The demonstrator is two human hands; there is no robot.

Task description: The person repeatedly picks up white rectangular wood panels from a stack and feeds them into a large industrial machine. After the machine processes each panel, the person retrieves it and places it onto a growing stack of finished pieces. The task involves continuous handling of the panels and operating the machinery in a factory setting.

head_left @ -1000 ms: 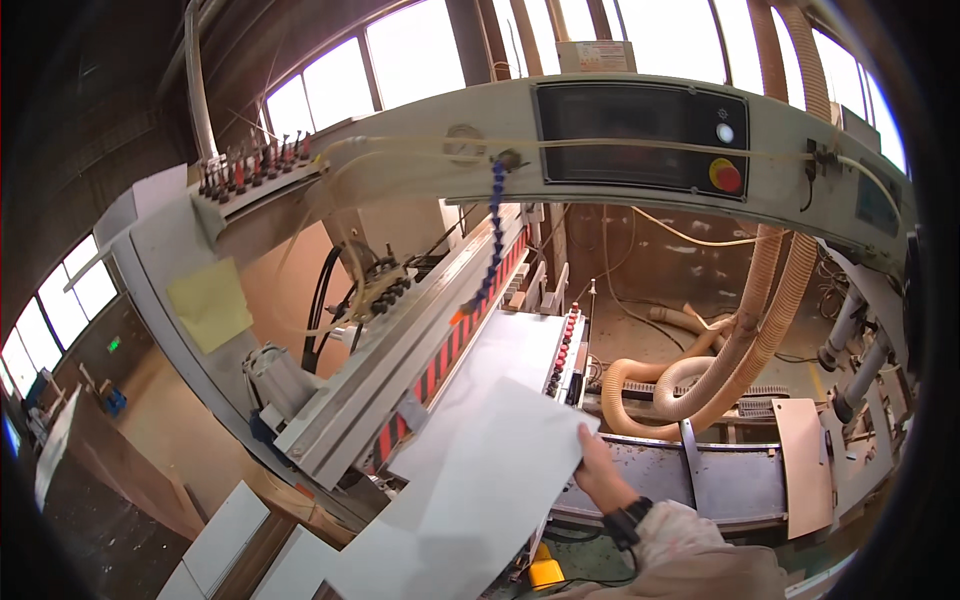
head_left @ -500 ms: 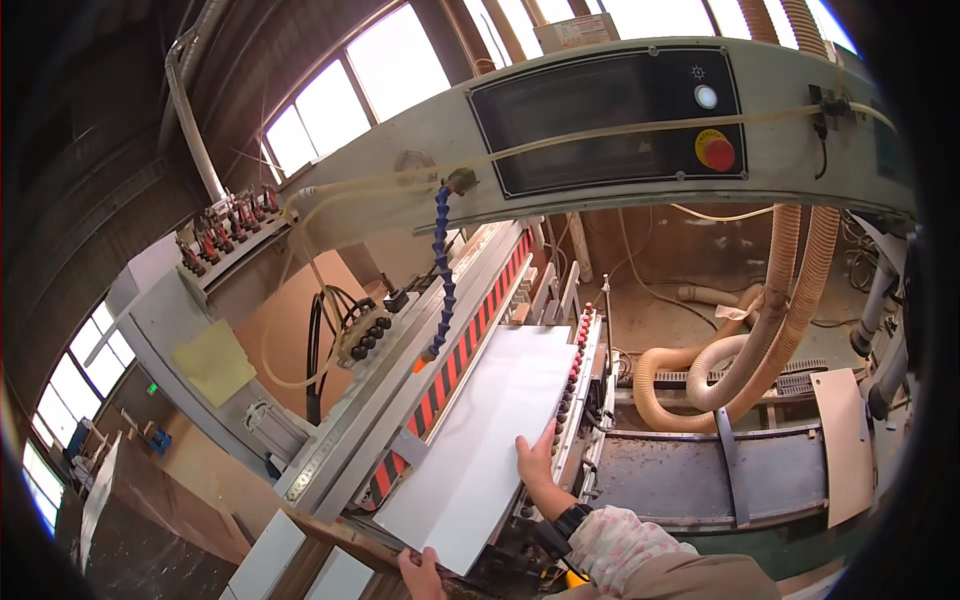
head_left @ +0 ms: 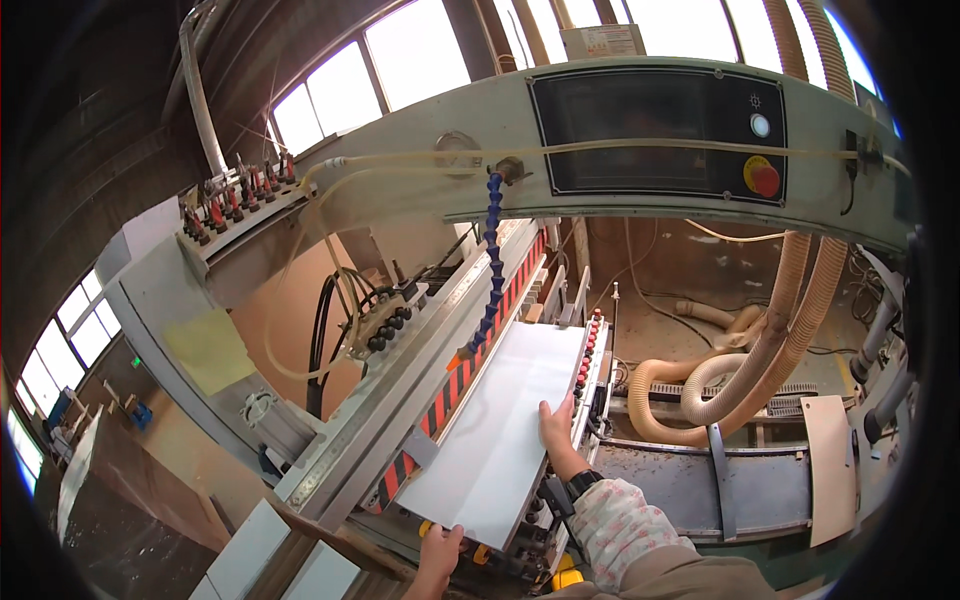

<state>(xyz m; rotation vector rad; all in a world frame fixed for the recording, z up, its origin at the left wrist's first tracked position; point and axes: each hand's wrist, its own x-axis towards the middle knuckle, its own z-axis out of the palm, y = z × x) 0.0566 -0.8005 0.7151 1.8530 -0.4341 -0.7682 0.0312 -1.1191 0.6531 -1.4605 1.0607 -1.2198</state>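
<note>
A long white panel (head_left: 505,400) lies slantwise on the bed of a woodworking machine, between a striped red-and-black guard strip (head_left: 440,408) and a row of red and black knobs (head_left: 585,362). My left hand (head_left: 440,553) is closed on the panel's near edge, its thumb towards the top. Farther along, my right hand (head_left: 558,428) grips the panel's right edge, thumb on the white face. Its other fingers are partly hidden at the edge.
Overhead spans a grey beam with a dark control panel (head_left: 650,130) and a red stop button (head_left: 765,180). A blue jointed hose (head_left: 494,260) hangs over the bed. Beige ducts (head_left: 655,400) curl at the right. More white panels (head_left: 245,550) lie at the lower left.
The view has shifted, moving the machine rightward in the picture. The white panel has slid a little farther along the bed, away from me, with both hands going along.
</note>
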